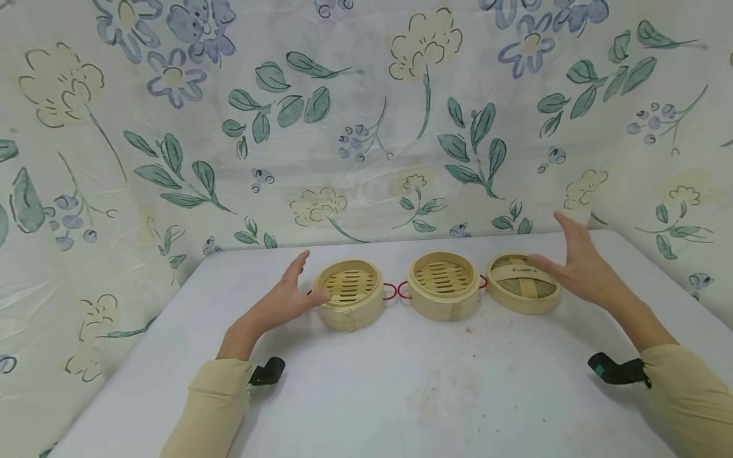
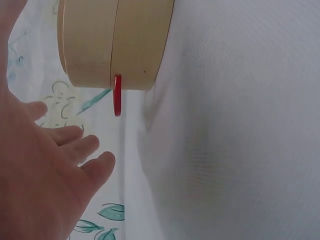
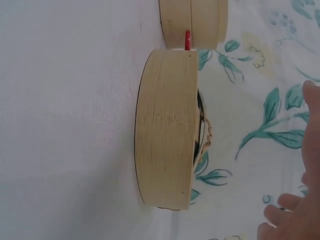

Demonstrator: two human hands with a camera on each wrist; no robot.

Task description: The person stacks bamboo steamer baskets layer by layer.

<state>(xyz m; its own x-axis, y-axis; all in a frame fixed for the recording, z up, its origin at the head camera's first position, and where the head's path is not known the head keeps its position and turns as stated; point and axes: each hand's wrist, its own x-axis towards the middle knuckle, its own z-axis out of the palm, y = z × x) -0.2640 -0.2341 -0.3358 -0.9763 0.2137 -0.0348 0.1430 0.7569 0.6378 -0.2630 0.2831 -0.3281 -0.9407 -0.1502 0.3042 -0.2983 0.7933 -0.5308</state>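
Three round bamboo steamer pieces stand in a row on a white table. On the left is a slatted steamer basket (image 1: 357, 316) with red handles. A second slatted basket (image 1: 452, 308) with red handles is in the middle, and a steamer lid (image 1: 529, 303) with a woven top and strap lies at the right. My left hand (image 1: 279, 304), fingers spread, hovers beside the left basket; the left wrist view shows a gap between its fingers and that basket's red handle (image 2: 117, 95). Raised over the lid's right side, my right hand (image 1: 586, 270) has thumb and fingers apart and holds nothing.
The white table (image 1: 366, 394) has brownish smudges and specks in front of the steamers. Behind it hangs a floral cloth (image 1: 366, 178), which also covers the sides. Black wrist-camera mounts (image 1: 268, 371) sit at both sleeves.
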